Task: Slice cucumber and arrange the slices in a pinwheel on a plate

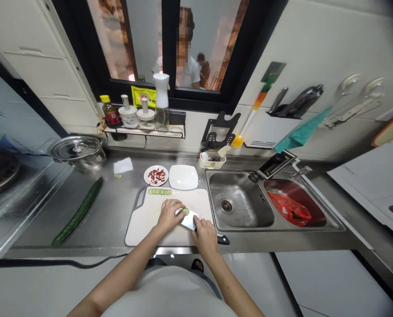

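My right hand is wrapped round a kitchen knife, its broad shiny blade tilted over the cutting board. The black handle shows beyond the hand at the board's right edge. A pale green cucumber slice lies against the blade. At the slice's left edge, my left hand is palm down with its fingers bent and closed on it; whatever is under the palm is hidden. Near the top of the white cutting board, several cucumber slices form an overlapping row.
A whole cucumber lies left of the board. Behind it stand a plate of chopped red pieces and a white dish. A lidded pot is back left. The double sink is right, a red bag in one basin.
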Demonstrator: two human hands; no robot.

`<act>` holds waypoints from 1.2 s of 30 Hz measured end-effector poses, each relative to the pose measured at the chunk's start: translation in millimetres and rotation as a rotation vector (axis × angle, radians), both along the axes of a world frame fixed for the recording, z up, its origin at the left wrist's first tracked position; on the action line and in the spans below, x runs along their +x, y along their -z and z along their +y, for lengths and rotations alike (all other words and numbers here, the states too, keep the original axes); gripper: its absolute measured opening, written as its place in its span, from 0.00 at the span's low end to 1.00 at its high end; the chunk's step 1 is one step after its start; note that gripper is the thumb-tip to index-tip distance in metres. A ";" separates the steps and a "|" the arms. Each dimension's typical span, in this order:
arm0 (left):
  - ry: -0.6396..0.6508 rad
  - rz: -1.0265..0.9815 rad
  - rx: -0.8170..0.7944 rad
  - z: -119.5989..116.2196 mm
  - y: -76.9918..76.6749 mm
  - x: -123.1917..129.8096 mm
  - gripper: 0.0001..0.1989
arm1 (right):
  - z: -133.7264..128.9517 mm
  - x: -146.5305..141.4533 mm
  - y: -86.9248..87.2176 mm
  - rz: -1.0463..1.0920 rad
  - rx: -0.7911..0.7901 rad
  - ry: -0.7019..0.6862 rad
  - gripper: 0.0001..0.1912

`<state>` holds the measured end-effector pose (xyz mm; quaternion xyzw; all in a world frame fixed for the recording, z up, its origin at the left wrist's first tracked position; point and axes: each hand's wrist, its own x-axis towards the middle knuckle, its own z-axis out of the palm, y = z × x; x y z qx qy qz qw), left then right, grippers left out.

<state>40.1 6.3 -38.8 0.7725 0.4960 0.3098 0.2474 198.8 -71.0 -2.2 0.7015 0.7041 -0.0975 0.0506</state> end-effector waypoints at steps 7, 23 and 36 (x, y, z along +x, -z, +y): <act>-0.147 -0.102 -0.051 11.8 4.5 -0.6 0.06 | -0.3 3.7 1.4 0.002 0.001 0.020 0.26; -0.563 0.070 -0.395 72.3 36.1 -16.5 0.09 | -14.2 22.1 15.8 0.056 0.055 0.091 0.20; -0.477 0.254 -0.267 82.8 43.0 -14.9 0.10 | -20.4 29.3 17.2 0.118 0.075 0.144 0.21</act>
